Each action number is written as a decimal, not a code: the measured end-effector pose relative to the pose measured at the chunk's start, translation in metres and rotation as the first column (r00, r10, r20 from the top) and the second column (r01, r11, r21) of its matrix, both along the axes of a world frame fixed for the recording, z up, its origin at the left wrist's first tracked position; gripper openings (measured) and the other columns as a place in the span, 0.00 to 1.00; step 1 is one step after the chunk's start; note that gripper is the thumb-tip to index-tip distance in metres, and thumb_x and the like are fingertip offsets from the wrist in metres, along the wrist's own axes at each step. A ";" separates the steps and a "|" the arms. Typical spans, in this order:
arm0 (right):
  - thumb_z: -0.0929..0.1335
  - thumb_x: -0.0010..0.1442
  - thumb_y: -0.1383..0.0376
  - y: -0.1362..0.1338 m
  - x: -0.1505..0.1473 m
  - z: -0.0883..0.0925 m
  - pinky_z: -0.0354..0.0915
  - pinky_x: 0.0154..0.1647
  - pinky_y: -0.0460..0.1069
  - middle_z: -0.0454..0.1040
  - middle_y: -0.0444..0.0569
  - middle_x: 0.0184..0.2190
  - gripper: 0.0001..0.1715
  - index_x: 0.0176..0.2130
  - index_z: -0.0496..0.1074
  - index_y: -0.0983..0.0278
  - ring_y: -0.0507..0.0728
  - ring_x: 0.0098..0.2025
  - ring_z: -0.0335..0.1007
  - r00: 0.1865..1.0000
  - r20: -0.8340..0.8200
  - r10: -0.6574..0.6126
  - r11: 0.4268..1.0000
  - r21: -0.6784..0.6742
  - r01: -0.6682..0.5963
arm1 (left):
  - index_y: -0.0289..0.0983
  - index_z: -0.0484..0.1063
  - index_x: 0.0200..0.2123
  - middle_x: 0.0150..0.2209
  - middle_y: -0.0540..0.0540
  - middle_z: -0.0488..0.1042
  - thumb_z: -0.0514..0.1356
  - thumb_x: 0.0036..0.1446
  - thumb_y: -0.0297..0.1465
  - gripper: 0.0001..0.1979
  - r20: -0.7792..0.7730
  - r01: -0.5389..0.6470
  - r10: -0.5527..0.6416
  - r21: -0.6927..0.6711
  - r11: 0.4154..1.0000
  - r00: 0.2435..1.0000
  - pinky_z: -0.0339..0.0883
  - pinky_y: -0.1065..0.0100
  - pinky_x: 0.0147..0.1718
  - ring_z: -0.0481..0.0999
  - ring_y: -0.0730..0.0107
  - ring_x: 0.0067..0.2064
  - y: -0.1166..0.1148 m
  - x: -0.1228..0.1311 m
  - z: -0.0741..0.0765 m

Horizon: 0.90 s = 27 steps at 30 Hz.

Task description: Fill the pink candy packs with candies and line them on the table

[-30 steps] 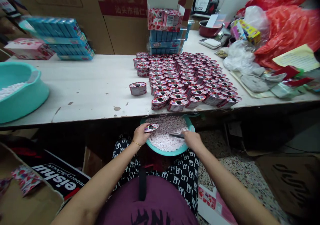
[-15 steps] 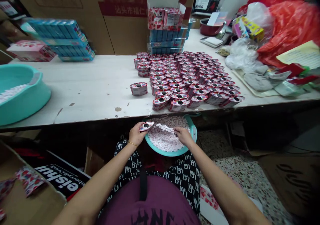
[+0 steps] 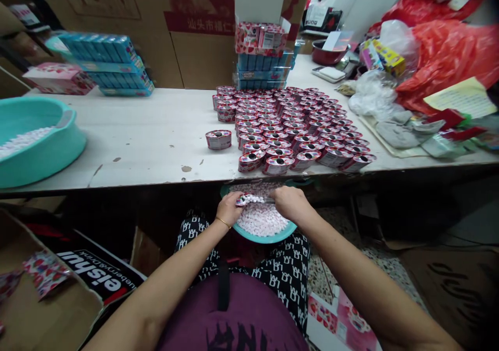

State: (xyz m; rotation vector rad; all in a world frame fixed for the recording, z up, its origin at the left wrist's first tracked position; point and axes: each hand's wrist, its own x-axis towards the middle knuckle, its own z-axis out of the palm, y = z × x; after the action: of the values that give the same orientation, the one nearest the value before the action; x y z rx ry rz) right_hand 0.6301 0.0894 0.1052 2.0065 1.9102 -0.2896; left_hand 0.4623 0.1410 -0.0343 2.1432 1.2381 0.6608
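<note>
My left hand (image 3: 229,210) is closed around a small red-and-white oval pack (image 3: 239,202), above the left side of a turquoise basin (image 3: 268,238) at my lap. White pellets (image 3: 263,221) fill the basin. In my right hand (image 3: 294,204), closed, is the handle of a scoop (image 3: 268,200); most of the tool is covered by pellets or fingers. Its load of white pellets lies right at the pack's opening. On the table edge just beyond stand rows of similar oval packs (image 3: 279,164), each with a dark hole on top. One pack (image 3: 218,139) stands apart to the left.
A second turquoise basin (image 3: 42,169) with white pellets stands on the table's left. Blue boxes (image 3: 105,54) and strawberry-print boxes (image 3: 260,39) are stacked at the back. Plastic bags (image 3: 448,54) crowd the right. An open carton (image 3: 47,320) is at lower left.
The scoop has come up from the basin's pellets to the pack's opening. My left hand has moved right, tilting the pack towards the scoop. My right hand has turned over, knuckles up.
</note>
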 end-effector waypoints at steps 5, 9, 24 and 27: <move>0.56 0.55 0.71 -0.002 -0.004 0.010 0.63 0.38 0.50 0.74 0.58 0.37 0.19 0.39 0.72 0.65 0.59 0.39 0.71 1.000 0.022 0.020 1.000 0.008 -0.020 | 0.38 0.69 0.42 0.40 0.45 0.72 0.60 0.44 0.26 0.17 0.006 -0.026 0.026 -0.009 1.000 1.000 0.64 0.65 0.44 0.71 0.64 0.43 -0.001 -0.002 0.000; 0.57 0.54 0.70 -0.010 0.006 0.009 0.62 0.36 0.49 0.74 0.52 0.37 0.19 0.40 0.72 0.60 0.57 0.38 0.70 1.000 0.011 -0.002 0.999 0.032 0.002 | 0.38 0.70 0.40 0.39 0.46 0.73 0.61 0.44 0.28 0.15 0.091 -0.063 0.071 -0.082 0.995 0.993 0.66 0.66 0.41 0.72 0.66 0.40 0.000 -0.004 0.001; 0.57 0.58 0.64 -0.033 0.058 -0.016 0.60 0.38 0.44 0.73 0.43 0.43 0.21 0.47 0.69 0.53 0.53 0.43 0.68 0.967 -0.238 -0.088 0.959 0.244 0.147 | 0.36 0.69 0.41 0.40 0.46 0.73 0.62 0.42 0.24 0.18 0.422 0.008 0.077 -0.194 0.981 0.903 0.66 0.66 0.44 0.72 0.67 0.42 -0.006 -0.025 0.029; 0.57 0.57 0.63 -0.045 0.074 -0.038 0.60 0.38 0.45 0.74 0.45 0.42 0.20 0.45 0.71 0.53 0.54 0.43 0.69 0.948 -0.259 -0.183 0.965 0.136 0.224 | 0.36 0.67 0.42 0.41 0.45 0.73 0.63 0.43 0.29 0.20 0.478 -0.097 0.176 -0.184 0.978 0.861 0.66 0.66 0.43 0.73 0.68 0.41 0.013 -0.039 0.052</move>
State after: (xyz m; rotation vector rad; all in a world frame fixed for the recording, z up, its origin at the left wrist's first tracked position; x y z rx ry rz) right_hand 0.7038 0.0444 0.0672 2.3824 1.9227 -0.4674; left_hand 0.4236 0.1544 0.0173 1.6242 1.1153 1.0599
